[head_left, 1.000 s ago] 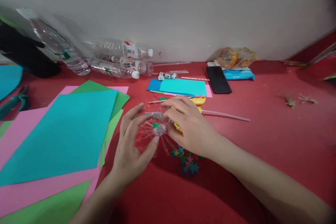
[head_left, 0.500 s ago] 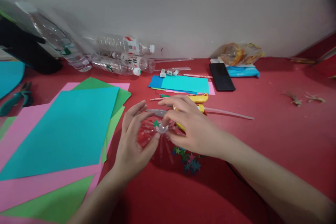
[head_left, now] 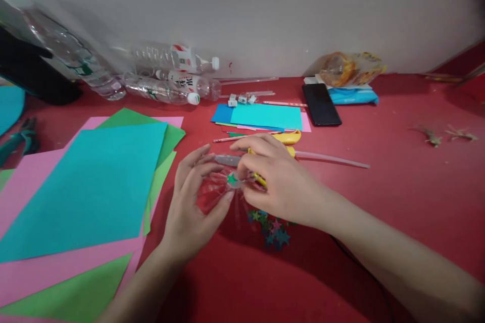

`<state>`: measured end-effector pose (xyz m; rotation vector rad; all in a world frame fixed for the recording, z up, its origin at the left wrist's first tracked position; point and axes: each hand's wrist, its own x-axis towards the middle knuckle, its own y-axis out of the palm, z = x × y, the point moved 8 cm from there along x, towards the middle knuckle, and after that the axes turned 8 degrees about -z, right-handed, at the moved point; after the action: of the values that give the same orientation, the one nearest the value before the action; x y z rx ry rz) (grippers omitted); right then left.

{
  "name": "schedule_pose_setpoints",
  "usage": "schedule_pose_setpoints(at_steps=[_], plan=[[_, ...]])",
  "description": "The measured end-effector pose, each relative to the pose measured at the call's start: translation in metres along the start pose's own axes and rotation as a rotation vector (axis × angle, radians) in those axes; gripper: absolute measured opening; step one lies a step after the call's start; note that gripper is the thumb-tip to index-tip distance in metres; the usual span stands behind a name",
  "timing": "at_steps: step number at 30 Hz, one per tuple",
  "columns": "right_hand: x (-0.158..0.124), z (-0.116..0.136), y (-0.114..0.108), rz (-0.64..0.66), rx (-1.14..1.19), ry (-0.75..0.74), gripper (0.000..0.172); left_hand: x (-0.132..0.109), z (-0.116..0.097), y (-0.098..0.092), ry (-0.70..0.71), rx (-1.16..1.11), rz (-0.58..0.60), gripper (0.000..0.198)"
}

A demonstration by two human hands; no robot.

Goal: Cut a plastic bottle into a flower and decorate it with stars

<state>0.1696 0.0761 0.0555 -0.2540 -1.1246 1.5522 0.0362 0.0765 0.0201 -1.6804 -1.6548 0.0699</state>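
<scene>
Between my hands is a clear plastic piece [head_left: 212,187] cut into strips that fan out from a round middle. A small green star [head_left: 232,179] lies over that middle. My left hand [head_left: 195,207] curves around the piece's left side, thumb tip at the centre. From the right, my right hand [head_left: 276,181] has its fingers closed in a pinch beside the star; what is between the fingertips is hidden. Partly covered by this hand are scissors [head_left: 228,160] with yellow handles. Just below the hands lies a pile of colored paper stars [head_left: 275,232].
Colored paper sheets [head_left: 98,186] spread across the left, near pliers [head_left: 27,136]. Plastic bottles [head_left: 159,88] lie along the wall. Behind my hands are paper strips [head_left: 265,116], a yellow cutter [head_left: 290,137] and a pale straw [head_left: 333,159]. A black phone [head_left: 322,105] lies farther right.
The green star has shifted from the left of the plastic piece's round middle to over it. My right fingertips have moved slightly right. The head view has shifted a little.
</scene>
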Motion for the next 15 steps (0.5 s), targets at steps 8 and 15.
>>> schedule_pose_setpoints(at_steps=[8, 15], plan=[[0.0007, 0.0000, -0.0016, 0.004, 0.064, 0.023, 0.013, 0.0006, 0.0005, 0.0035, -0.023, -0.002, 0.021, 0.030], [0.0002, -0.0015, -0.0037, 0.009, -0.012, -0.007, 0.016, -0.0013, 0.0074, 0.0063, -0.104, -0.094, 0.014, 0.026]])
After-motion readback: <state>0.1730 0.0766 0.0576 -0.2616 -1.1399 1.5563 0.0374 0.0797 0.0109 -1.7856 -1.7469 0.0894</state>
